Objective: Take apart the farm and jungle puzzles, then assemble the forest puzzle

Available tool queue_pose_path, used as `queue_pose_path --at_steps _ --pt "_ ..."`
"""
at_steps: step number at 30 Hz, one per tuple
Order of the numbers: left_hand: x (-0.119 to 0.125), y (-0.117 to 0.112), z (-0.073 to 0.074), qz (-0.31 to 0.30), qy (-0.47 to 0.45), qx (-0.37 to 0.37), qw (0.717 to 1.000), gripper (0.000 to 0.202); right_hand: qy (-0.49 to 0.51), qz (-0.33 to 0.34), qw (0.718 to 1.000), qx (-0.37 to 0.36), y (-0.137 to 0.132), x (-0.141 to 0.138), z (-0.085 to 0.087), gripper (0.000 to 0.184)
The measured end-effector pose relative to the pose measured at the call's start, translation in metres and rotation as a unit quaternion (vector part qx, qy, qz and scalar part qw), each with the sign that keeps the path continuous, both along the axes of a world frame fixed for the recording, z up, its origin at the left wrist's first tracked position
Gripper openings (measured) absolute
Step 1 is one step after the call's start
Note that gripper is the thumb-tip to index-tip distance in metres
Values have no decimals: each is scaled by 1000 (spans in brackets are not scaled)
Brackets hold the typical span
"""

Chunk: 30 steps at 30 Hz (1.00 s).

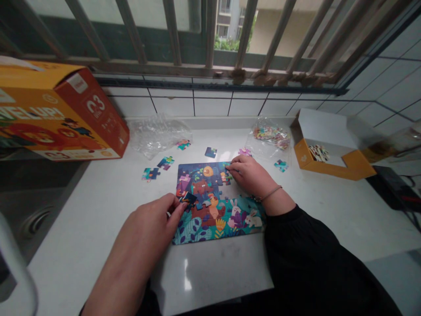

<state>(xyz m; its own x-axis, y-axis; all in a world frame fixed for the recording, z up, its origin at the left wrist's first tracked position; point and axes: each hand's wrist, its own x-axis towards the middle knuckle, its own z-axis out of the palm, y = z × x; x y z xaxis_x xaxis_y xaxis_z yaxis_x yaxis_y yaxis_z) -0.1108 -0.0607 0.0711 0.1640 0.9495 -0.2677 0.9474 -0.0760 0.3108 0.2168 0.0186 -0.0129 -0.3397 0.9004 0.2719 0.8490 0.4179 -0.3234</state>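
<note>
A partly assembled jigsaw puzzle [226,217] with rabbits, a fox-like animal and leaves lies flat before me, with a gap at its upper right. My left hand [154,224] pinches a dark puzzle piece [188,198] above the puzzle's left side. At the top edge, the closed fingers of my right hand [248,175] are on a small bluish puzzle piece [227,166], mostly covered by the fingertips. Loose pieces lie behind the puzzle: a dark blue piece [211,152], a pink piece [244,152] and a teal piece [281,165]. Two joined pieces [151,174] sit at left.
A large orange box [62,109] stands at left beside a sink [36,219]. Crumpled clear plastic [158,136] and a bag of pieces [269,134] lie at the back. An open orange box [329,164] holding pieces is at right, near a black device [394,188].
</note>
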Motion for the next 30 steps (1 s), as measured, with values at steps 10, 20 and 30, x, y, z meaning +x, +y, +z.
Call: queue_pose_path --at_steps 10,20,30 --pt "3 0 5 1 0 -1 1000 34 -12 -144 989 11 3 13 -16 41" --pt "1 -1 4 -7 -39 6 999 40 219 136 965 40 -30 -38 35 26" --pt "9 -9 8 -5 -150 23 988 42 187 234 950 90 -59 -88 42 24"
